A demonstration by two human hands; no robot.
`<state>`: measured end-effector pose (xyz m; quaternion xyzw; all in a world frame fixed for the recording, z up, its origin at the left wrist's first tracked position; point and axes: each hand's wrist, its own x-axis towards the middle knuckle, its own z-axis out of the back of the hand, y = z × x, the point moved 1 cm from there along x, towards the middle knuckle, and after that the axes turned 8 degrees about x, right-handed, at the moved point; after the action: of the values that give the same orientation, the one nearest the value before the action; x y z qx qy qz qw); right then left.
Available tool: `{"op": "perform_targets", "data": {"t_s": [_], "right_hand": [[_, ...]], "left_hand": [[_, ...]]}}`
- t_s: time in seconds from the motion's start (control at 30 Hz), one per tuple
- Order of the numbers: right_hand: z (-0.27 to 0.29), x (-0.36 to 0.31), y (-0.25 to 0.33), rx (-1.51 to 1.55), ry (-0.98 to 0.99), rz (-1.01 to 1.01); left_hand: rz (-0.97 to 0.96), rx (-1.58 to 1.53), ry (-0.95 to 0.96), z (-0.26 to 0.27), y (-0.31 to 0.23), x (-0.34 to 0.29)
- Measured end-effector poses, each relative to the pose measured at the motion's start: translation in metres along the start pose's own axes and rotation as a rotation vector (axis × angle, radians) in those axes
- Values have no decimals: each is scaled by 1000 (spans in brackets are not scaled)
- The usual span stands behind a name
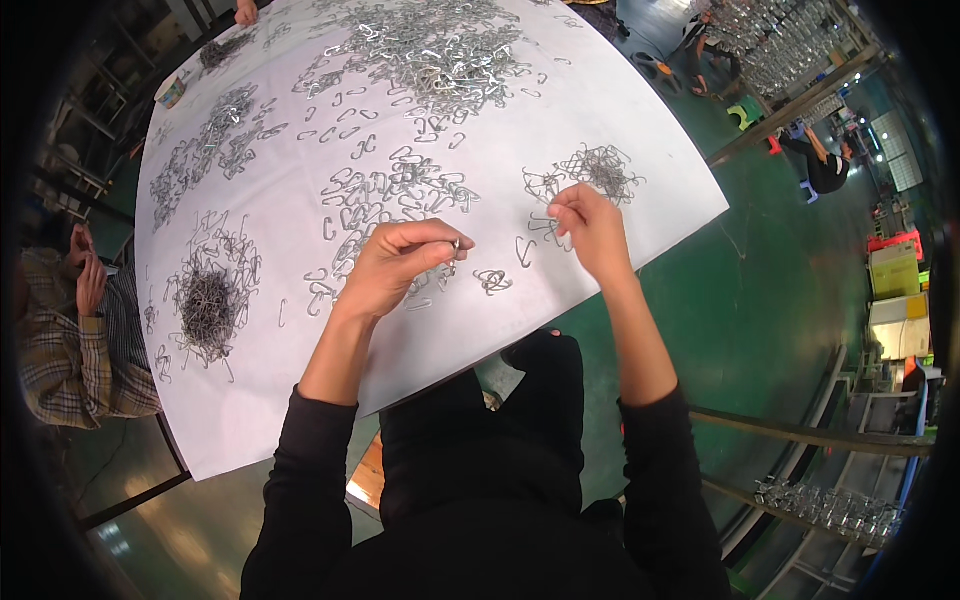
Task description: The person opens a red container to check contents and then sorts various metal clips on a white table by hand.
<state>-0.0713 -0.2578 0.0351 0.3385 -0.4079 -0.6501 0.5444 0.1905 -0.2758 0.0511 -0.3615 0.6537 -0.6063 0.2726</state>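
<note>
Above the near part of the white table (400, 355), my left hand (385, 265) pinches a small metal clip (455, 252) between thumb and fingertips. To its right, my right hand (592, 228) has its fingers curled together; whatever may be in them is too small to make out. Thin wire pieces (540, 228) lie just left of those fingers, and a heap of bent wires (606, 172) sits beyond them. A small cluster of clips (492, 281) and a single bent wire hook (524, 252) rest between my hands. Loose metal hooks (400, 185) spread beyond my left hand.
A large heap of metal hooks (435, 60) covers the far middle. Dark wires (207, 300) are piled at the left, near a seated person's hands (88, 275). A paper cup (170, 93) stands at the far left edge. Racks (830, 510) stand at the right.
</note>
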Motion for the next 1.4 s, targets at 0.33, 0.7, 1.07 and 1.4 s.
{"op": "perform_targets", "data": {"t_s": [0.33,0.7,1.07,1.4], "right_hand": [[-29,-75,98,631,45,121],[-30,-79,103,611,57,214],[-3,-110,90,519,-2,297],[6,-153,51,560,-98,169]], "left_hand": [[-31,-32,42,-9,-12,-4],[-73,67,150,-20,-26,-6],[-45,1109,-233,24,28,-28],[55,1255,-277,7,56,-12]]}}
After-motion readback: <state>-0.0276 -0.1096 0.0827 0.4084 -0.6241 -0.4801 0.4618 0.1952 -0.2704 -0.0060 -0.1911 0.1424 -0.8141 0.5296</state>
